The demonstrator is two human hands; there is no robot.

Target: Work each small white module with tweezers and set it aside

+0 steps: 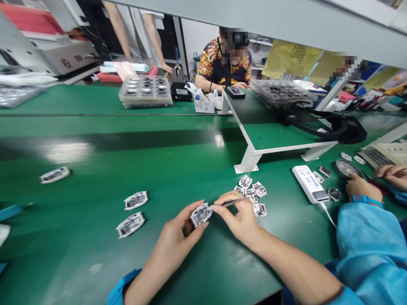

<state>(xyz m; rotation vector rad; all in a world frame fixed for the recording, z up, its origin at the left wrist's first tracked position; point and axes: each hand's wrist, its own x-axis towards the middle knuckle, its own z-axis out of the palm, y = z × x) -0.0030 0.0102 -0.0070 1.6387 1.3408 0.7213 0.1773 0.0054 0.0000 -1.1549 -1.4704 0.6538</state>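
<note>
My left hand pinches an open white watch case by its edges, with small electronic parts showing inside it. My right hand grips slim metal tweezers, and its fingertips meet the right end of that case. The tips of the tweezers are too small to make out. Just beyond my right hand lies a cluster of similar watch cases, partly hidden by the hand. To the left, two more cases rest on the green table, and another case sits farther left.
A white metal riser stands ahead, with a black headset strap on top. Right of me are a white power bank with a cable and a co-worker's blue sleeve. Stacked clear trays stand at the back; another person sits opposite.
</note>
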